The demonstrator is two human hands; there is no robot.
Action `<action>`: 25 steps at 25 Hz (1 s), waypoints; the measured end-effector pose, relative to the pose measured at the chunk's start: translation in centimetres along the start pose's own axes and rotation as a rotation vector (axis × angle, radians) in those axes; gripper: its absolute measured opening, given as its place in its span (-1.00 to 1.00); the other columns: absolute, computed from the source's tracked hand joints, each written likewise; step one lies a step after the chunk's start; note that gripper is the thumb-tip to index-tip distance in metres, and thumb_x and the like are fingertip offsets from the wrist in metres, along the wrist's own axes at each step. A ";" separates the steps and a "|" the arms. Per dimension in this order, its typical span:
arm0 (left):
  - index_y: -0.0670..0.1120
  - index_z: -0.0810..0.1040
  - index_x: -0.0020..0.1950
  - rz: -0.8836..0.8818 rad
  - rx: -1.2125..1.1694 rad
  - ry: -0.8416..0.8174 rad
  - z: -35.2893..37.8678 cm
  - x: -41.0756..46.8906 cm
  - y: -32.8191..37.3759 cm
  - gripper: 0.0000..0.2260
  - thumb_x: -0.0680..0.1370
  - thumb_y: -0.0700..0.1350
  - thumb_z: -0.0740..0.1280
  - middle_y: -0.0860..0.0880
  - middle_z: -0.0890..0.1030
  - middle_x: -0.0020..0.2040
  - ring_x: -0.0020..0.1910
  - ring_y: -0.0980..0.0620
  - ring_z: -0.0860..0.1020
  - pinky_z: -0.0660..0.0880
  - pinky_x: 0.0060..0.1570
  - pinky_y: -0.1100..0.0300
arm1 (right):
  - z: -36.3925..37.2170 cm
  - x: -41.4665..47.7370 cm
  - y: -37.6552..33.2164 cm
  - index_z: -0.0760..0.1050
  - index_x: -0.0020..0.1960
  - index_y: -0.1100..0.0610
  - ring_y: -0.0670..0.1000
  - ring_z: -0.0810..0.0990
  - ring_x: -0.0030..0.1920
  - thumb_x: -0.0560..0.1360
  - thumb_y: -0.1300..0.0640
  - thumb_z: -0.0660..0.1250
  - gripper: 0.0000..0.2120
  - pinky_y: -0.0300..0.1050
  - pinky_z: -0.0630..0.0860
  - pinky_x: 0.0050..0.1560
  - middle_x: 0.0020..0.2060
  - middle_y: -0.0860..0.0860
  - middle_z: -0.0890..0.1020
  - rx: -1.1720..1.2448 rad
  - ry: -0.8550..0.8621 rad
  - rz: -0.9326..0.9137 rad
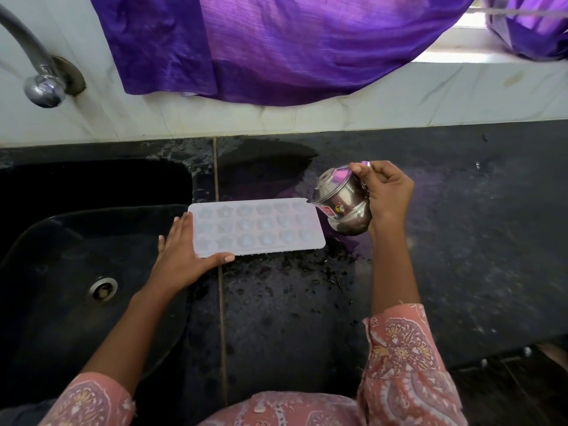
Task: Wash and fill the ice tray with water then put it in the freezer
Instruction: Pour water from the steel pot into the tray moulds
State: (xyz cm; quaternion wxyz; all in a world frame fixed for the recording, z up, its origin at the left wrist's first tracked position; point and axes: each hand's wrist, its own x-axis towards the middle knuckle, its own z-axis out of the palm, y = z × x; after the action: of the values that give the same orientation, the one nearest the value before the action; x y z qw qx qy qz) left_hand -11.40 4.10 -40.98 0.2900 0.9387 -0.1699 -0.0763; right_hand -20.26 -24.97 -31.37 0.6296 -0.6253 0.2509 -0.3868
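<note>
With the right hand (387, 192) curled round the tipped pot (344, 204) and the left hand (179, 253) flat against the tray (258, 226), a quick pour may overshoot onto the counter (461, 241).

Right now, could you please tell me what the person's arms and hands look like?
The left hand and right hand are bare, with no gloves, rings or bangles showing. The left sleeve and right sleeve are salmon-pink fabric printed with cream, yellow and maroon paisley motifs. Forearms are bare.
</note>
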 end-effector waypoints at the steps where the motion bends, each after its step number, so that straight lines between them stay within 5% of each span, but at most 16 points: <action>1: -0.09 -0.11 0.55 0.001 0.002 0.003 0.0 0.0 0.0 0.13 0.18 0.40 0.28 -0.01 -0.05 0.57 0.53 0.04 -0.14 -0.20 0.47 -0.07 | 0.0 0.0 -0.1 0.58 -0.30 0.05 -0.08 0.58 -0.29 0.28 0.23 0.53 -0.85 -0.22 0.53 -0.22 -0.45 -0.15 0.64 -0.007 -0.004 -0.004; 25: -0.09 -0.09 0.55 0.011 0.000 0.013 0.2 0.1 -0.3 0.12 0.18 0.40 0.29 -0.02 -0.02 0.57 0.53 0.02 -0.12 -0.19 0.46 -0.09 | 0.0 -0.3 -0.8 0.58 -0.30 0.00 -0.15 0.58 -0.31 0.28 0.19 0.53 -0.84 -0.20 0.52 -0.20 -0.42 -0.16 0.62 -0.074 -0.024 -0.024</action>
State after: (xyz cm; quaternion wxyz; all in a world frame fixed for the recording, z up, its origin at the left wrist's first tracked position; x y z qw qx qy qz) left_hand -11.26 4.17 -41.29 0.2917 0.9382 -0.1730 -0.0687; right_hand -20.58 -24.68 -30.64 0.6043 -0.6556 0.2500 -0.3774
